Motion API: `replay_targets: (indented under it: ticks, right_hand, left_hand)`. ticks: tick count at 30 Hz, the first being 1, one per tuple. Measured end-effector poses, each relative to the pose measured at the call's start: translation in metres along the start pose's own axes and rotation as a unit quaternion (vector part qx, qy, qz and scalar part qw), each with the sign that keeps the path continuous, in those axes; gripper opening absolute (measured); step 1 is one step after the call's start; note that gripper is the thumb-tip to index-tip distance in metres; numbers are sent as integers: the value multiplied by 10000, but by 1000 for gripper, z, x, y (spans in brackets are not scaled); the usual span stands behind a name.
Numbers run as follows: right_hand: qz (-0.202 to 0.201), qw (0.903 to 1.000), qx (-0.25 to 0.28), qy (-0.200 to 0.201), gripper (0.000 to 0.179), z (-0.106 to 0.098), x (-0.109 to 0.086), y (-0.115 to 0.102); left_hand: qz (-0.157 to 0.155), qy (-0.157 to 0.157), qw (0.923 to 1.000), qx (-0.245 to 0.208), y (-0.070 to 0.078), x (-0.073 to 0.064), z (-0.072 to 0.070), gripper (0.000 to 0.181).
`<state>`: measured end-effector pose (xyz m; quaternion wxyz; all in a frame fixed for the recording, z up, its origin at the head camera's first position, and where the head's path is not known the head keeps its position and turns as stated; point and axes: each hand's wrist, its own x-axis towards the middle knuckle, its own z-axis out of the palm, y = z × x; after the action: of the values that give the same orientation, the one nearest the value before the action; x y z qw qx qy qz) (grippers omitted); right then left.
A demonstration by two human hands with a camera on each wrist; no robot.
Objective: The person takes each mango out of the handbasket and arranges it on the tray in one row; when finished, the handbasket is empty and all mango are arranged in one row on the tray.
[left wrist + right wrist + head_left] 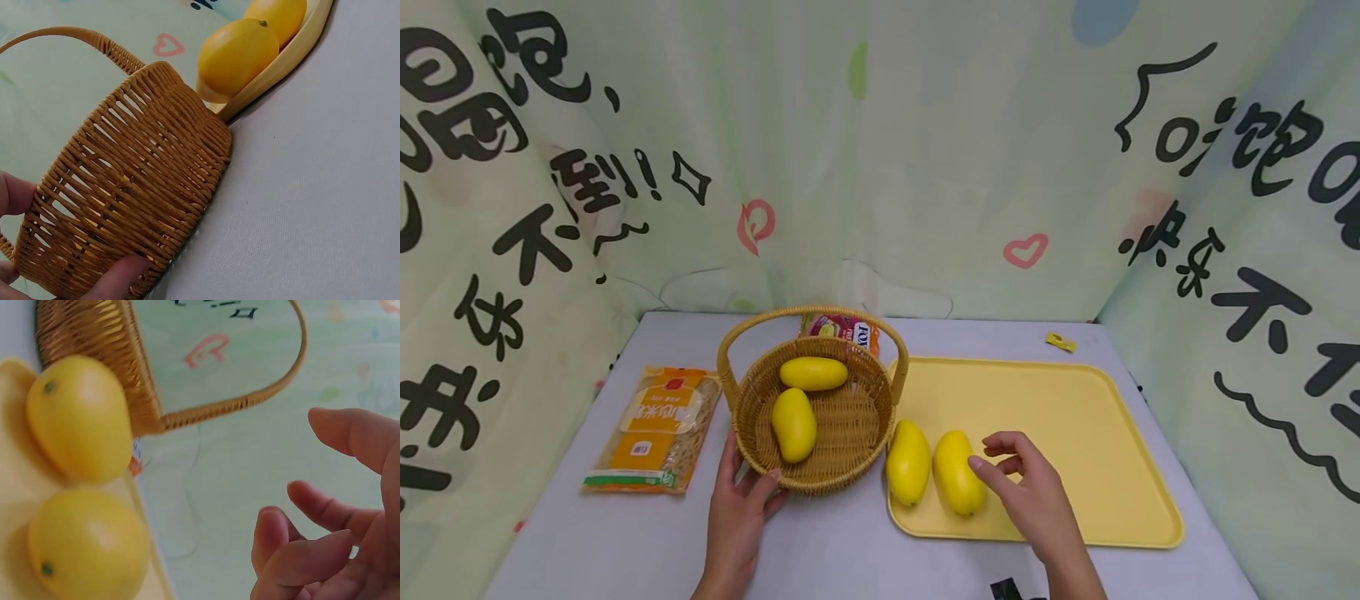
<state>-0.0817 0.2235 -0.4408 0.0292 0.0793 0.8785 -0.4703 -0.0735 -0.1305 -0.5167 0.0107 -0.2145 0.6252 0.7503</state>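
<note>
Pale green cloth (925, 167) with black lettering hangs behind your whitish table (647, 542). Your left hand (740, 508) grips the brown wicker basket (853, 425), thumb and fingers against its woven side. Inside, one yellow fruit (813, 373) lies crosswise behind another fruit (794, 425), pointing lengthwise. Two more, a left fruit (908, 462) and a right fruit (957, 472), sit on the yellow tray's (1112, 450) left end: plump, smooth, green-spotted at the stem. Your right hand (1030, 492), fingers loosely parted and holding nothing, hovers just beside them.
</note>
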Motion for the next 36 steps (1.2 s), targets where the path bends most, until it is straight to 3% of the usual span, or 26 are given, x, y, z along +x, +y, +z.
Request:
replay_targets:
  ticks: [9,19,25,31,36]
  right_hand:
    - [-1136,9905,186,-750,22,31,14,-41]
    - [-2397,9580,-281,-1549,21,73,46,-84]
    - [-2576,9450,-695,-1891,34,96,67,-105]
    - [-2751,9284,-1446,-2038,44,120,86,-124]
    - [-2443,9146,-1898,-2602,62,136,95,-136]
  left_hand:
    - [-105,42,9999,34,-1,0,1,102]
    - [-149,85,9998,38,0,1,-1,102]
    - [-95,15,10000,-7,-2,0,-1,100]
    - [-149,33,9999,-6,-1,0,-1,100]
    - [-210,89,9997,-20,-1,0,0,101]
